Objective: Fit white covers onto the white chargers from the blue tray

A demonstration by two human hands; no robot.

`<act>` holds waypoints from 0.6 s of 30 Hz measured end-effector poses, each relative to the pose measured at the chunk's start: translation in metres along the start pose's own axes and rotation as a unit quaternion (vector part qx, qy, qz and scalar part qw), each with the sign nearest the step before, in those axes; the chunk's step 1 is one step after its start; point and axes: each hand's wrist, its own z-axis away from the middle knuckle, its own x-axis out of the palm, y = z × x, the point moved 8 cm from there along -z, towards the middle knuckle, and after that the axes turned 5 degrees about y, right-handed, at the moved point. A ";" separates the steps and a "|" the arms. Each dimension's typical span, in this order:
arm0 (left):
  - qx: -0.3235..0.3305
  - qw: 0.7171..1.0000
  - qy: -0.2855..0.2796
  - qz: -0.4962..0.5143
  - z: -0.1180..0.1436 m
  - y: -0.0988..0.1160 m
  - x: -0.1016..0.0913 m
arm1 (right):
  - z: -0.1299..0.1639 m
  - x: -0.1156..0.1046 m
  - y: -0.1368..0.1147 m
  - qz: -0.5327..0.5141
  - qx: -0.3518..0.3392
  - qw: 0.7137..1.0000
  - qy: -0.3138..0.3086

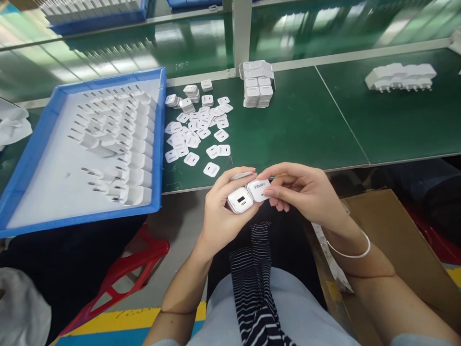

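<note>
My left hand (216, 214) is closed around a white USB charger (239, 205), whose end face with two port slots points up at me. Another white piece (242, 176) sticks out between the fingers of this hand. Right beside the charger, my right hand (306, 190) pinches a white cover plate (258, 186) printed "Fibaks" by its edge. The plate lies over the end of what looks like a second charger body, mostly hidden. Loose white cover plates (211, 169) are scattered on the green bench beyond my hands.
On the left, a blue-rimmed tray (163, 144) holds rows of white plug chargers (137, 175), prongs pointing left. A clear package (257, 67) with stacked plates stands by the post (241, 33). More chargers (401, 77) lie at right. A cardboard box (392, 240) and red stool (144, 262) are below.
</note>
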 end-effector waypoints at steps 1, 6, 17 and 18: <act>0.003 1.000 0.000 -0.003 0.000 0.001 0.000 | 0.000 0.000 0.001 0.002 0.001 1.000 0.000; 0.015 1.000 -0.012 -0.018 0.000 0.003 0.001 | -0.001 0.002 0.003 0.015 0.007 1.000 -0.008; 0.013 0.999 -0.019 -0.025 0.001 0.002 0.000 | 0.000 0.004 0.006 0.034 0.016 0.999 -0.034; 0.013 0.999 -0.020 -0.023 0.001 0.003 0.000 | 0.000 0.004 0.006 0.035 0.017 0.999 -0.036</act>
